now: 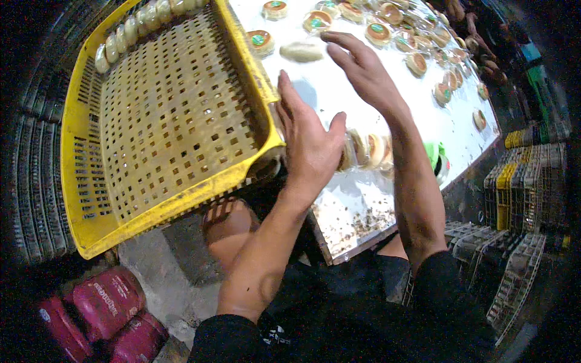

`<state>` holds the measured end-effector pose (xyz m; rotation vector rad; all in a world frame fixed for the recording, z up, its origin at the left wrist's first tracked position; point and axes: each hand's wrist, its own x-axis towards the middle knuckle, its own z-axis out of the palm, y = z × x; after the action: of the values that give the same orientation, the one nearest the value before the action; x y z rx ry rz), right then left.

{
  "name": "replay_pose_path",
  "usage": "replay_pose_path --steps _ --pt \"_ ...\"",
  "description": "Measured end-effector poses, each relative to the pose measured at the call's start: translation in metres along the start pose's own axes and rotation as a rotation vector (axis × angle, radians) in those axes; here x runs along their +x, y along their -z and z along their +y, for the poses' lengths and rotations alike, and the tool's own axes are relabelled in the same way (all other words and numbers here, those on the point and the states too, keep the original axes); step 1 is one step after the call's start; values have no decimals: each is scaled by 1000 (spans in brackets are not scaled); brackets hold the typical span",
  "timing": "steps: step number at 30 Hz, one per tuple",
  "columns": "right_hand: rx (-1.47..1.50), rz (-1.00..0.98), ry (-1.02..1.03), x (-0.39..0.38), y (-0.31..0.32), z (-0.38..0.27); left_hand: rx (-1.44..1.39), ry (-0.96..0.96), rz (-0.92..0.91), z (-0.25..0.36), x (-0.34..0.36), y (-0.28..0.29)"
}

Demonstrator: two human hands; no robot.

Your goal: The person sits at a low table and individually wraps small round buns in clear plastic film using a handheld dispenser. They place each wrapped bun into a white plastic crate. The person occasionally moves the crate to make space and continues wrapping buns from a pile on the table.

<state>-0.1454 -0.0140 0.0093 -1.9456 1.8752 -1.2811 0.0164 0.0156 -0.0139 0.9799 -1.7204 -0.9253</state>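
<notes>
My left hand (310, 142) is held over the near part of the white table, beside the yellow crate's right rim, thumb and fingers apart with nothing in them. Just right of it, a short row of plastic-wrapped round pastries (372, 151) stands on edge; I cannot tell if the hand touches it. Farther off, my right hand (362, 69) has its fingers stretched out and parted. Close to its fingertips is a pale wrapped pastry (301, 52), seen side-on and slightly blurred. The yellow plastic crate (175, 202) holds a row of wrapped pastries (136, 29) along its far side.
Many brown-topped wrapped pastries (378, 34), several with green labels, lie scattered across the white table (354, 209). A green and black object (437, 158) sits by my right forearm. Stacked crates (523, 181) stand at right, and dark red gas cylinders (112, 302) at lower left.
</notes>
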Motion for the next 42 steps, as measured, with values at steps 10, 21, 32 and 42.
replay_pose_path --steps 10,21,32,42 --pt "481 398 -542 -184 40 -80 -499 183 -379 32 -27 -23" --pt "622 938 -423 -236 63 -93 -727 80 -338 54 -82 -9" --pt "1001 837 -453 -214 58 -138 -456 -254 -52 62 -106 -23" --pt "-362 593 -133 -215 12 -119 -855 444 -426 68 -83 1"
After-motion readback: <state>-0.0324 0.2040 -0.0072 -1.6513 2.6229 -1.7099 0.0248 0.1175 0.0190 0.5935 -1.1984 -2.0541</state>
